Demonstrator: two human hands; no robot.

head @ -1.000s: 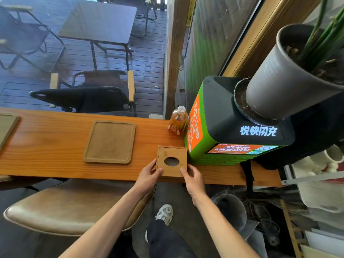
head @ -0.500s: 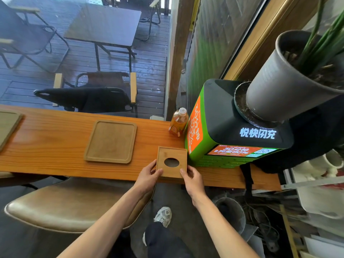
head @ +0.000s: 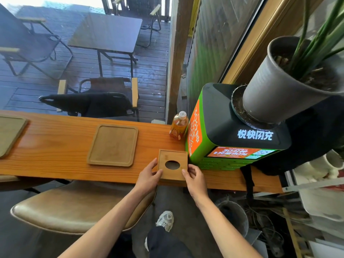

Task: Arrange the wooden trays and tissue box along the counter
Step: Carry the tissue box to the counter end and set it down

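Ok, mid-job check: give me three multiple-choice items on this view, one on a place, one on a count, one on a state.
1. The tissue box sits:
A. on a tray
B. at the counter's near edge beside the green charging kiosk
C. on the stool

2. Wooden trays in view on the counter:
A. one
B. two
C. four

3. The hands are:
A. both on the tissue box
B. both off it
C. only the left on it

Answers:
1 B, the box's right side is next to the kiosk.
2 B, the middle tray and the far-left tray.
3 A, the left hand and right hand flank it.

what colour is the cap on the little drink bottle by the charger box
White, on the small orange drink bottle standing on the wooden counter; the head view shows it.
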